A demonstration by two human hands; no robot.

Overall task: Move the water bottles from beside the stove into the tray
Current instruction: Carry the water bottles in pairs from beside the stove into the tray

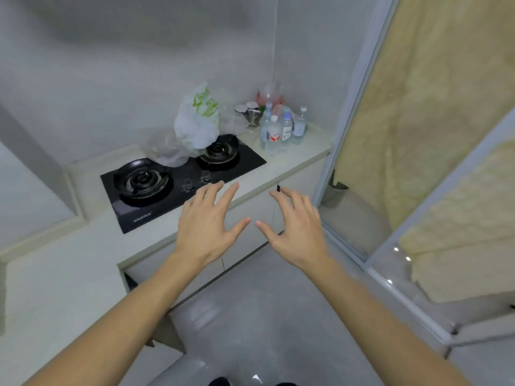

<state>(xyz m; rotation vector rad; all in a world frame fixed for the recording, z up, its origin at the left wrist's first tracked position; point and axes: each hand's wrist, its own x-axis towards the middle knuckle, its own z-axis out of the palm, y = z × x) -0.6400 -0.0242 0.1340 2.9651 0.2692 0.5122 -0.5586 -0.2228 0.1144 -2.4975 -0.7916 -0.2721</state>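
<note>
There is one view only, from a wide-angle camera on the person's head, looking forward and steeply down. It takes in the counter (292, 160) with the stove (178, 185) at middle distance, the floor (264, 302) right below, and the glass door (418, 135) on the right. Both forearms stretch out from the bottom edge, close to the lens. Straight lines bend toward the edges.

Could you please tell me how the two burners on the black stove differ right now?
The left burner is fully uncovered, while the right burner is partly overlapped by a white plastic bag. The left burner sits nearer the camera; the right burner lies closer to the water bottles. Both are round, dark and unlit.
</note>
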